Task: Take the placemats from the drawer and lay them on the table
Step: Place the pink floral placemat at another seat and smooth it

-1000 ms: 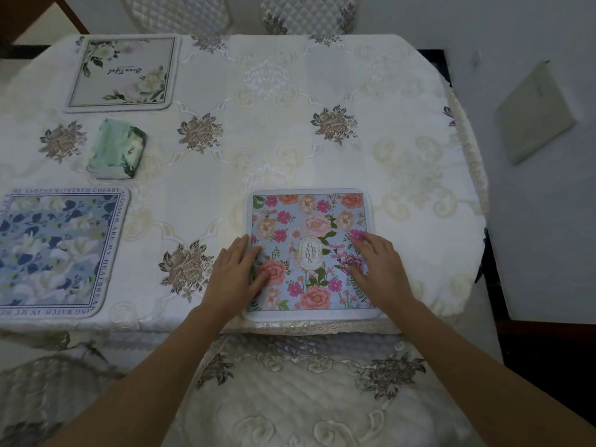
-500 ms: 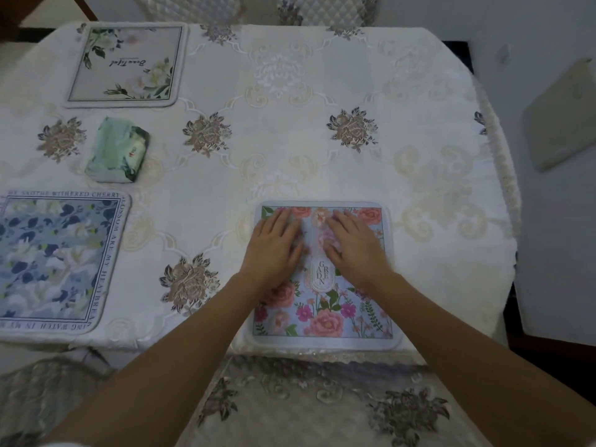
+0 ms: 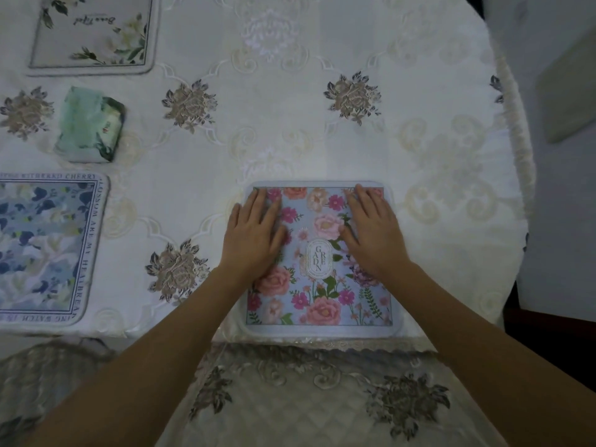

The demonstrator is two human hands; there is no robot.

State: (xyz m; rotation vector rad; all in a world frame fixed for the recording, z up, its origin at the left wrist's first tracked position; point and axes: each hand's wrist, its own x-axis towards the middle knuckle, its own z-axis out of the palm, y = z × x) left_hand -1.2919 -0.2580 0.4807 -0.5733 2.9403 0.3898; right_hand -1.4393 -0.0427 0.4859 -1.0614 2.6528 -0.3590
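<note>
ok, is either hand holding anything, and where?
Nothing is gripped. The left hand and right hand lie flat, pressing the far half of the pink floral placemat on the table.

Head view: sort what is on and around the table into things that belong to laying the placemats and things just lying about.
Belongs to the job: pink floral placemat, with left hand and right hand flat on it; blue floral placemat; white floral placemat; table.
Just lying about: green packet; embroidered chair seat.
</note>
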